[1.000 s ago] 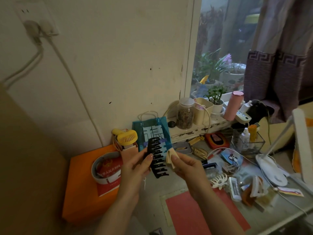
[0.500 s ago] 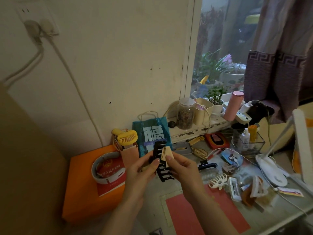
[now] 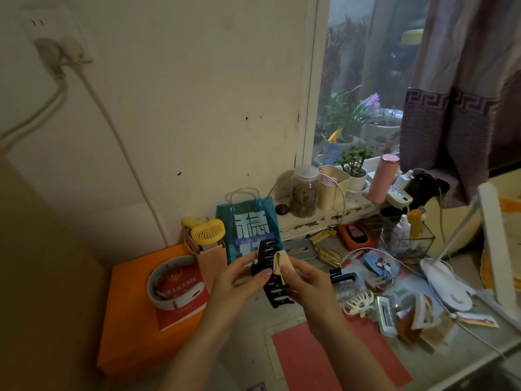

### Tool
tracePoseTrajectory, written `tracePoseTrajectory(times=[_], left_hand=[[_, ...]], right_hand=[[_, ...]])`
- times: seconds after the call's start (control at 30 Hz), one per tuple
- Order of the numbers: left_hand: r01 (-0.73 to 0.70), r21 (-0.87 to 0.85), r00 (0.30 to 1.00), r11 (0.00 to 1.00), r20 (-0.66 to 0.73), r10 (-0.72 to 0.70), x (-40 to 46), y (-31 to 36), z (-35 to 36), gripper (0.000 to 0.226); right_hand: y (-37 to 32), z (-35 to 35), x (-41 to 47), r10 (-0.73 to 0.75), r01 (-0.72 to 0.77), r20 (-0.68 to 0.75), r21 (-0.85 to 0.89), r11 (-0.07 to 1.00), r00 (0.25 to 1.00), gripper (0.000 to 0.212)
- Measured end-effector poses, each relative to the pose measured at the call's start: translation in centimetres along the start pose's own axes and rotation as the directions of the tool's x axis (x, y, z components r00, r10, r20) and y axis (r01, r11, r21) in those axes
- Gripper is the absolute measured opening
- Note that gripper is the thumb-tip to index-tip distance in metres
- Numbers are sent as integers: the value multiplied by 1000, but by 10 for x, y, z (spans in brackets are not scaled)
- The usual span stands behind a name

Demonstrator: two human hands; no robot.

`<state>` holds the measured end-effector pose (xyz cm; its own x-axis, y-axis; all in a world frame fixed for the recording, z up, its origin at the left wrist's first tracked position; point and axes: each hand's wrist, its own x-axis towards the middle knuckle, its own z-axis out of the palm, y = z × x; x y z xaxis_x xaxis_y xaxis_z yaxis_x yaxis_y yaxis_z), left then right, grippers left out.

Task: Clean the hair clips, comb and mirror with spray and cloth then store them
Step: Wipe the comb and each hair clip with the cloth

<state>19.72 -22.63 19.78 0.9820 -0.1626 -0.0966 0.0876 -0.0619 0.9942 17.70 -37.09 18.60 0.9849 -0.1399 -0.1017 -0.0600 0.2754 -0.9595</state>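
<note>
Centrally, left hand [image 3: 239, 280] grip clamped on one black clip [image 3: 270, 273], right hand [image 3: 308, 283] pinching one cloth [image 3: 282, 265]

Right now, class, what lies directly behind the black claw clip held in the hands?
Behind the black claw clip stands the teal gift bag, its upper print showing. The clip, beige cloth and left hand cover the bag's lower part, so that cannot be seen.

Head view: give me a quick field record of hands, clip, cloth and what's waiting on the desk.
left hand: grips the black claw clip
right hand: presses a beige cloth against the clip
clip: held above the desk, teeth pointing right
waiting: white claw clip and dark blue clip lying on the desk
spray: small white bottle in the glass box
</note>
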Motion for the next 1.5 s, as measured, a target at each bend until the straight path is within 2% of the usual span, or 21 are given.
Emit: tracePoseTrajectory(times=[0.07,0.17,0.2,0.3,0.47,0.63,0.73,0.9,1.3,1.5], left_hand=[[15,23,999,1000,40,-16,2,4,-2,49],[32,26,998,999,55,-33,8,16,-4,27],[43,26,997,999,61,-45,11,19,-4,27],[85,37,993,996,75,-88,20,26,-7,52],[92,112,992,990,77,-101,25,28,-11,19],[125,40,991,991,42,-127,23,30,-11,26],[130,-94,991,987,4,-131,18,32,-13,26],[59,-288,991,956,-97,-90,12,31,-18,22],[-4,-393,970,919,-225,-92,6,14,-12,29],[-7,-411,974,912,-210,-87,3,10,-3,29]], right_hand=[[-1,-2,0,4,-4,30,2,1000,1000,17],[-3,-4,0,16,-14,69,-25,1000,997,19],[-3,-5,0,19,-17,80,-32,999,997,19],[-5,-6,0,29,-22,139,-57,998,990,21],[-9,-10,-1,41,-31,184,-59,998,982,22],[-9,-13,0,34,-28,134,-44,999,990,19],[-9,-18,2,15,-13,42,-42,999,999,20],[-11,-26,3,-7,6,-64,-17,1000,998,17],[-7,-20,1,-37,39,-135,17,999,990,20],[-3,-7,0,-66,66,-119,-1,998,991,22]])
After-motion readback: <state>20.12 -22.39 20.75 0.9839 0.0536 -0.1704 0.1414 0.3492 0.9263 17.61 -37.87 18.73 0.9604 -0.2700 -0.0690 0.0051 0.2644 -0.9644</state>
